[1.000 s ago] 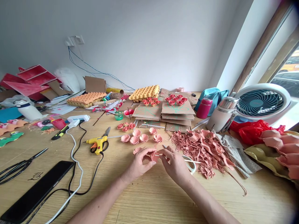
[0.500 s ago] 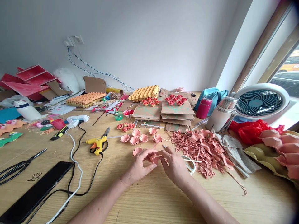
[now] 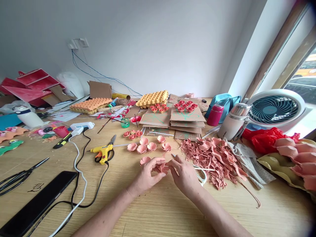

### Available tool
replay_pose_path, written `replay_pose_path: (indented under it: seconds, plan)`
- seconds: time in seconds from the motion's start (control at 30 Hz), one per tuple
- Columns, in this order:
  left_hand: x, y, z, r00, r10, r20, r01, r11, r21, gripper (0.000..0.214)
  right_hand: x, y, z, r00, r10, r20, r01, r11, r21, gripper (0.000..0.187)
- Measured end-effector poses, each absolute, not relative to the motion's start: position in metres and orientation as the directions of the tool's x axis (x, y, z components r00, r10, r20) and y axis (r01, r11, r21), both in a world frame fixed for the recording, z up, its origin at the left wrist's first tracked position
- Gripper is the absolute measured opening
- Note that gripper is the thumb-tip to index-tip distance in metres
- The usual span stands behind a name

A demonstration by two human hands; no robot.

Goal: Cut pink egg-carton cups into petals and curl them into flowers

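My left hand [image 3: 151,172] is closed around a pink egg-carton paper flower [image 3: 163,168], thumb below and fingers behind it. My right hand [image 3: 184,172] meets it from the right, its fingertips pinched at a petal's edge. A pale-handled pair of scissors [image 3: 202,177] is tucked in that hand; the grey tip pokes out above the knuckles and the middle is hidden. Just beyond my left fingers sits a pink paper cup flower [image 3: 144,160], partly covered. Several more pink cup flowers [image 3: 142,148] stand behind it, with smaller, redder rolled flowers [image 3: 132,134] farther back.
Pink carton scraps [image 3: 212,154] heap at the right, before a white thermos [image 3: 234,121] and a fan [image 3: 274,110]. Left lie a yellow glue gun [image 3: 103,153], its black cord, black scissors [image 3: 24,174] and a black tablet-like slab [image 3: 41,204]. Cardboard sheets [image 3: 187,115] carry red flowers.
Both hands stay almost in place around the flower. The flower seems turned slightly between the fingers; the rest of the table looks the same.
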State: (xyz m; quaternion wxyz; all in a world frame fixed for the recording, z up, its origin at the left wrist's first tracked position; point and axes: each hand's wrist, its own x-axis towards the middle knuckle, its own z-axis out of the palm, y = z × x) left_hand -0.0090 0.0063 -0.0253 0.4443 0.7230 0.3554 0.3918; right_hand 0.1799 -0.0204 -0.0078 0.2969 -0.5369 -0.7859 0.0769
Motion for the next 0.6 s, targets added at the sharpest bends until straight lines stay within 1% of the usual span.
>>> replay_pose_path:
  seconds: [0.17, 0.23, 0.33, 0.43, 0.6]
  plan:
    - [-0.0053, 0.0070, -0.0272, 0.411, 0.895, 0.172, -0.011, -0.184, 0.983, 0.042, 0.1799, -0.0182, -0.0094, -0.298, 0.840, 0.453, 0.851, 0.449, -0.273, 0.017]
    - [-0.0049, 0.0082, -0.0296, 0.394, 0.904, 0.167, -0.055, -0.158, 0.986, 0.043, 0.1799, -0.0178, -0.0103, -0.312, 0.825, 0.472, 0.854, 0.461, -0.241, 0.017]
    - [-0.0053, 0.0095, -0.0317, 0.391, 0.900, 0.190, -0.053, -0.184, 0.981, 0.042, 0.1803, -0.0177, -0.0114, -0.282, 0.831, 0.480, 0.841, 0.454, -0.293, 0.017]
    - [-0.0062, 0.0090, -0.0305, 0.429, 0.875, 0.226, -0.003, -0.249, 0.968, 0.038, 0.1809, -0.0174, -0.0120, -0.251, 0.848, 0.467, 0.828, 0.438, -0.349, 0.017]
    - [-0.0070, 0.0053, -0.0287, 0.432, 0.865, 0.257, 0.080, -0.321, 0.944, 0.040, 0.1806, -0.0182, -0.0113, -0.250, 0.844, 0.475, 0.826, 0.442, -0.351, 0.019]
